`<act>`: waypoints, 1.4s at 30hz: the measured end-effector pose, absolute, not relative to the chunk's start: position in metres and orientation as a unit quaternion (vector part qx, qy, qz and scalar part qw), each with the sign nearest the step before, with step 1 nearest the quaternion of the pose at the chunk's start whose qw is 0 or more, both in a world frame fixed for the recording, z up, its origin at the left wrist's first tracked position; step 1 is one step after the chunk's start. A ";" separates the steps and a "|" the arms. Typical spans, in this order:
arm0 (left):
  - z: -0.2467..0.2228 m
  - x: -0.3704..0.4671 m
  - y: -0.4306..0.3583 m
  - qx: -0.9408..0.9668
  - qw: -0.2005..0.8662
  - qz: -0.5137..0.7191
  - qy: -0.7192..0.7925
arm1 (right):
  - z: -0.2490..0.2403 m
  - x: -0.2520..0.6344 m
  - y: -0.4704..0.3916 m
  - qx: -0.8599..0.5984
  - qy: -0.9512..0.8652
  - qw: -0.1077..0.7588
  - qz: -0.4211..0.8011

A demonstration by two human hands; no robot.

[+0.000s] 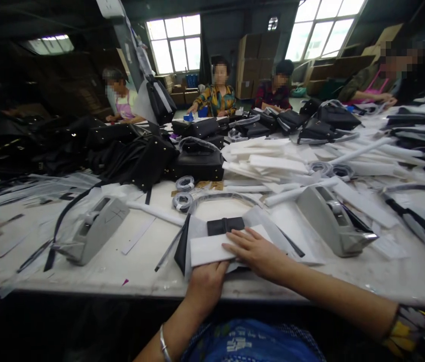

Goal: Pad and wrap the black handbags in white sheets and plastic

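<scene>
A flat white foam sheet (208, 250) lies across a black handbag (182, 246) in front of me, over translucent wrapping paper. My left hand (206, 284) is closed at the sheet's near edge, its fingertips partly hidden under it. My right hand (259, 254) rests flat on the sheet's right part, fingers stretched and slightly apart. Beyond the sheet a black strap piece with a buckle-like band (225, 225) shows on the bag. The bag's plastic-wrapped handle (225, 196) arches away from me on the table.
Grey tape dispensers stand at left (101, 229) and right (329, 221). Coiled wrapped straps (182, 201), a stack of white foam sheets (272, 163) and piled black handbags (137, 158) lie farther back. Several people sit across the white table (129, 276).
</scene>
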State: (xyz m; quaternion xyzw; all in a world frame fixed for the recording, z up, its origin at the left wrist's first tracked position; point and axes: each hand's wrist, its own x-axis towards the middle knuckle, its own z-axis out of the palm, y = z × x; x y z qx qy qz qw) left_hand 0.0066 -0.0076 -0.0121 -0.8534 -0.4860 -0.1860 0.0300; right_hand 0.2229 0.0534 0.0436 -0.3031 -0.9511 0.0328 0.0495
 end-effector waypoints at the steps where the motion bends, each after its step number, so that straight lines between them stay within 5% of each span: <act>1: -0.011 0.007 -0.007 -0.854 0.027 -0.187 -0.485 | 0.043 0.224 0.053 -0.311 -0.949 0.051 0.032; 9: -0.007 0.005 -0.007 -0.856 0.005 -0.204 -0.475 | 0.036 0.226 0.046 -0.345 -0.934 0.089 0.043; 17: 0.040 0.003 -0.026 -0.841 -0.029 -0.354 -0.408 | 0.031 0.231 0.044 -0.343 -0.925 0.137 0.092; 24: 0.014 0.026 0.000 -0.868 0.052 -0.197 -0.452 | 0.032 0.229 0.047 -0.337 -0.920 0.156 0.120; 30: -0.008 0.025 -0.001 -0.859 0.087 -0.175 -0.472 | 0.024 0.250 0.002 -0.375 -0.841 0.362 0.144; 32: -0.007 0.026 -0.001 -0.858 0.085 -0.172 -0.476 | 0.018 0.261 -0.017 -0.467 -0.770 0.390 0.190; 37: -0.004 0.027 0.000 -0.855 0.076 -0.175 -0.483 | 0.012 0.278 -0.033 -0.631 -0.573 0.280 0.442; 42: 0.000 0.027 -0.002 -0.856 0.056 -0.181 -0.482 | 0.018 0.262 -0.033 -0.485 -0.318 0.431 0.691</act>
